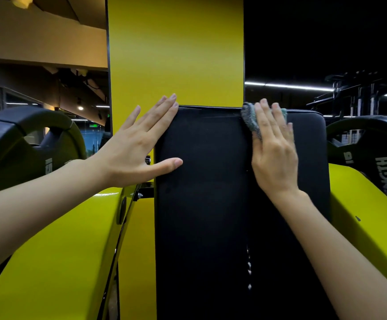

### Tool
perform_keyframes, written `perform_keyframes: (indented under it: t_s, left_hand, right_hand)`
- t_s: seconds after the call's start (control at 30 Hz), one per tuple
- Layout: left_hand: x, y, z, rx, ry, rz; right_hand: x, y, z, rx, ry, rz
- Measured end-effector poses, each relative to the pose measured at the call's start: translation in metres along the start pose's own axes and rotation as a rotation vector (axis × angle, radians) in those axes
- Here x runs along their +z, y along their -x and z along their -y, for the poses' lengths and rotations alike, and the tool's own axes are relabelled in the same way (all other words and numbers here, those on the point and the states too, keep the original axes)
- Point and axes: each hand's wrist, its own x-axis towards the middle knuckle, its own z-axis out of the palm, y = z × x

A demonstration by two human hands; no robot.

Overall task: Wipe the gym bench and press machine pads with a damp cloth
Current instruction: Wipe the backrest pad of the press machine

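Note:
A tall black back pad (206, 181) of the press machine fills the middle of the head view, upright in front of a yellow column (176, 54). My left hand (137, 148) lies flat with straight fingers against the pad's upper left edge. My right hand (273, 148) presses a grey-green cloth (251, 118) flat onto the pad near its top right. Most of the cloth is hidden under the palm and fingers. A few white flecks (249, 269) dot the lower pad.
Yellow machine arms (56, 257) flank the pad on both sides. Black weight plates hang at the left (26, 139) and right (372, 148). Dark racks (360, 98) stand far back on the right.

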Motion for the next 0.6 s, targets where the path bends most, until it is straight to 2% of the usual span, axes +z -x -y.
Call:
perform_keyframes:
  t_s: [0.1, 0.2, 0.43, 0.6]
  left_hand:
    - [-0.003, -0.001, 0.000, 0.002, -0.004, 0.021]
    - [-0.004, -0.001, 0.000, 0.007, -0.015, 0.033]
    - [0.000, -0.001, -0.001, 0.030, -0.128, -0.001]
    - [0.003, -0.003, 0.000, 0.061, -0.297, -0.050]
  right_hand:
    - [-0.002, -0.002, -0.008, 0.076, -0.044, -0.030]
    - [0.005, -0.001, 0.008, 0.073, -0.089, -0.053]
    - [0.024, 0.006, 0.059, -0.130, -0.090, -0.024]
    - [0.019, 0.007, 0.041, -0.205, -0.012, 0.008]
